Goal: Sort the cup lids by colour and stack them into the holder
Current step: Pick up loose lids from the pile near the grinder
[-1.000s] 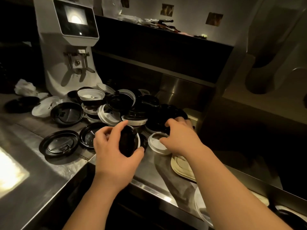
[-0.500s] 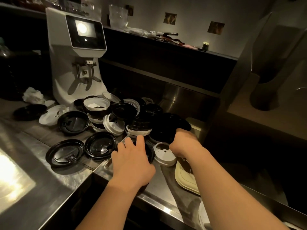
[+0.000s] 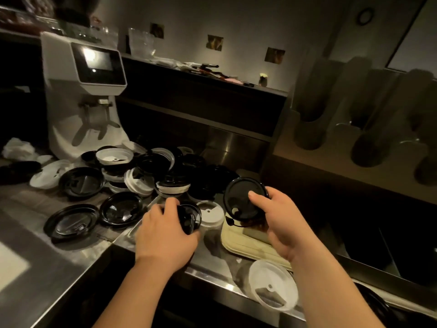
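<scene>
A heap of black and white cup lids [image 3: 151, 171] covers the steel counter [image 3: 59, 268] in front of me. My right hand [image 3: 281, 226] holds a black lid [image 3: 241, 197] lifted and tilted above a cream tray. My left hand [image 3: 163, 235] grips a small stack of black lids [image 3: 189, 217] resting on the counter. A white lid [image 3: 210, 215] lies between the two hands. Another white lid [image 3: 272, 287] sits near the counter's front edge. The lid holder [image 3: 369, 129], with rounded vertical slots, stands at the right.
A white coffee grinder [image 3: 87, 95] with a screen stands at the back left behind the heap. A cream tray [image 3: 238, 242] lies under my right hand. Crumpled white cloth [image 3: 16, 147] sits far left. A dark shelf [image 3: 201, 91] runs behind.
My right hand has drawn a black lid out of the heap and raised it, tilted toward me. My left hand stays on the black stack, which has settled onto the counter.
</scene>
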A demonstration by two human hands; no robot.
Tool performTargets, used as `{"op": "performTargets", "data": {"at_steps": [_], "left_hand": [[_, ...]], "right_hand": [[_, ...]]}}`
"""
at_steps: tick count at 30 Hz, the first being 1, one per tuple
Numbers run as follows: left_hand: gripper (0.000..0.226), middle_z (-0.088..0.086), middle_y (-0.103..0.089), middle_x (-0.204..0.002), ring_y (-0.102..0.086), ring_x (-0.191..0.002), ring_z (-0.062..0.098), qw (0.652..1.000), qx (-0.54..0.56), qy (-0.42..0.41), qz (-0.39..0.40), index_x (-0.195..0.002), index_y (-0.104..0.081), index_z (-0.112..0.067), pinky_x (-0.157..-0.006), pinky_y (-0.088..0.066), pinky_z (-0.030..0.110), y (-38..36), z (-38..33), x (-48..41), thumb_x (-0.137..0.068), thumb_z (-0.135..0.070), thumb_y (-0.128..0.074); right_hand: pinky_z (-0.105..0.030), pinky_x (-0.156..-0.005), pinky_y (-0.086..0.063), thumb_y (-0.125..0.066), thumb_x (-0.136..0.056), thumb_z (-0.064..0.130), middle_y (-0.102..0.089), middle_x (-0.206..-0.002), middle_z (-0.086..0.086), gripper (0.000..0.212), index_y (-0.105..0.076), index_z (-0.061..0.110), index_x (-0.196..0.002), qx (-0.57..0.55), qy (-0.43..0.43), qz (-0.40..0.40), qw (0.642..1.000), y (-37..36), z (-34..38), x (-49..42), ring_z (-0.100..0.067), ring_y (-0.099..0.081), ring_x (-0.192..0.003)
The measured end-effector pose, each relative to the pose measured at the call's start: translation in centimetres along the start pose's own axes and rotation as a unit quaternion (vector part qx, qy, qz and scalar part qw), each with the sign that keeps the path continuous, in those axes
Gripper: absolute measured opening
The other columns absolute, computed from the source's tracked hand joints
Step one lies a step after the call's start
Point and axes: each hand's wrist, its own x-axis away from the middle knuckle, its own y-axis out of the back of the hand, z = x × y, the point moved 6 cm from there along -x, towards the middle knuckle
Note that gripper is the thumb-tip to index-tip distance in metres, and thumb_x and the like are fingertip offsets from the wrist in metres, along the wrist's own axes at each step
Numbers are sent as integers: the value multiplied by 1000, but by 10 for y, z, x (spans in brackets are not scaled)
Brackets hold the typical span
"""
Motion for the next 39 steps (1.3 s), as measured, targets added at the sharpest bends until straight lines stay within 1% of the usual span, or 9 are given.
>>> {"op": "performTargets", "data": {"at_steps": [3,5,9,13,17,20,26,32,39], "left_hand": [[79,-9,-45,-127,-49,-116,14,983,175,-1,-51,-134,-35,-35,-95,-46,36,13,-18,25,-72,-52,-80],[69,-18,-49,-116,-52,-102,3,939,343,-3,-12,-125,-40,-40,-83,-47,30,13,-37,41,-73,-41,-85],[59,8,-65,-117,-64,-107,32,800,592,17,94,-118,-54,-36,-91,-55,53,8,-76,75,-69,-37,-87],[52,11,-71,-106,-69,-91,31,702,690,12,174,-116,-63,-26,-79,-57,46,-3,-110,116,-66,-31,-76],[101,21,-68,-120,-71,-94,30,637,732,23,239,-130,-61,-16,-72,-61,40,-25,-140,153,-39,-44,-96],[98,23,-67,-122,-68,-101,34,600,747,38,283,-123,-69,-14,-74,-59,39,-43,-159,175,-35,-46,-97],[74,22,-70,-112,-63,-101,38,565,755,42,330,-103,-79,-14,-87,-48,48,-71,-182,200,-38,-47,-96],[81,22,-70,-107,-68,-86,31,567,751,83,328,-106,-77,-13,-88,-48,47,-100,-184,210,-35,-46,-97],[102,18,-67,-125,-69,-109,29,584,734,102,331,-133,-61,-15,-76,-59,38,-125,-179,218,-43,-47,-96]], "right_hand": [[-46,-90,-59,-52,-103,19,-78,-105,-7,23,-69,13,-117,-98,-24,11,995,22,-7,29,-25,-73,-102],[-49,-88,-59,-50,-102,14,-77,-107,-12,24,-67,10,-119,-177,-44,13,983,39,-15,47,-30,-73,-104],[-51,-86,-59,-55,-94,12,-72,-116,-21,32,-62,5,-124,-265,-45,19,963,78,-28,81,-40,-69,-110],[-44,-82,-59,-63,-88,22,-70,-122,-21,43,-61,6,-128,-277,-29,-16,960,115,-40,106,-37,-69,-111],[-33,-65,-56,-70,-77,39,-70,-124,-16,57,-65,13,-127,-325,-42,-57,943,142,-57,123,-30,-67,-108],[-43,-86,-60,-74,-74,45,-69,-125,-20,65,-67,8,-127,-407,-35,-48,911,159,-63,134,-36,-68,-113],[-61,-102,-48,-56,-90,35,-64,-136,-16,56,-56,6,-137,-467,55,-66,880,199,-70,149,-39,-62,-123],[-50,-90,-57,-55,-86,48,-68,-129,-17,65,-64,2,-131,-447,26,-103,888,224,-75,154,-37,-66,-118],[-42,-94,-48,-53,-81,39,-63,-136,-18,68,-53,7,-140,-450,111,-136,876,249,-66,158,-38,-63,-122]]}}
